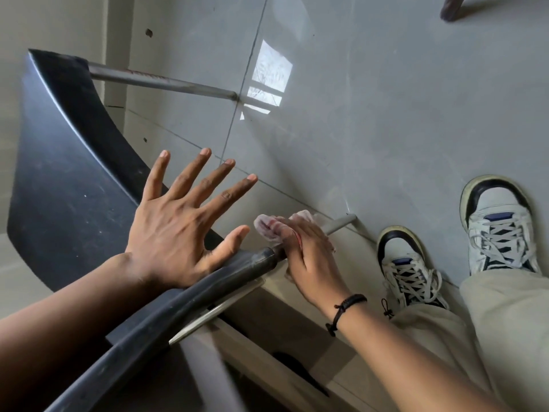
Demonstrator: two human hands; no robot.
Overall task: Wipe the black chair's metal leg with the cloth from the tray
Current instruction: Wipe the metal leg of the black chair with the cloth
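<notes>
The black chair [68,179] is tipped over, with its seat at the left. My left hand [178,224] lies flat on the seat's edge, fingers spread, holding nothing. A metal leg [341,223] runs from the black frame down to the grey floor at centre right. My right hand [309,260] is wrapped around that leg with a pale cloth [269,228] pressed against the metal. Part of the cloth sticks out above my fingers. A second metal leg [166,81] crosses the upper left.
My two white and navy sneakers [502,230] stand on the grey tiled floor [386,114] at the right, close to the leg's foot. A beige wall and step border the left and bottom. A dark furniture foot [451,8] shows at the top right.
</notes>
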